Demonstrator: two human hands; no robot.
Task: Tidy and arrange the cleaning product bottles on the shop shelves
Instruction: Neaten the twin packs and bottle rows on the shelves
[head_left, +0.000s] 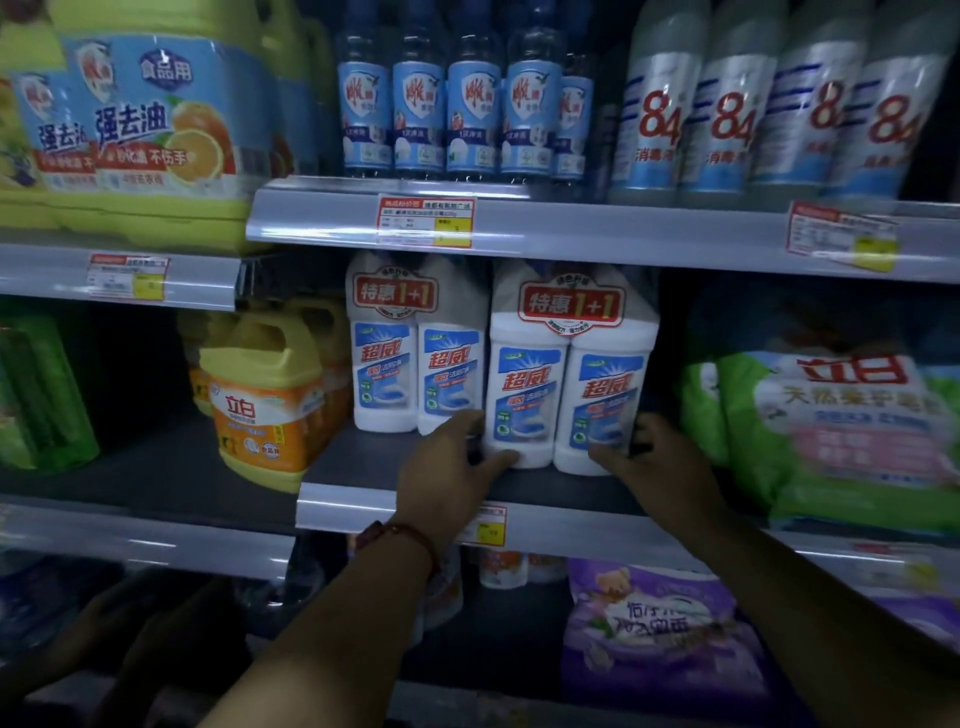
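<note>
On middle shelf (343, 512): twin-pack (569, 374) upright between grips; left grip (457, 467), right grip (654, 462) both curled round its base.

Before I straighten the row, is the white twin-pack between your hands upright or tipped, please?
Upright: the twin-pack stands base-down on the shelf, necks pointing up.

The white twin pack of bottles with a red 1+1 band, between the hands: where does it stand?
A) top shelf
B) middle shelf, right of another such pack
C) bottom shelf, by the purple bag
B: the white twin pack stands on the middle shelf, right of a second white pack.
</note>
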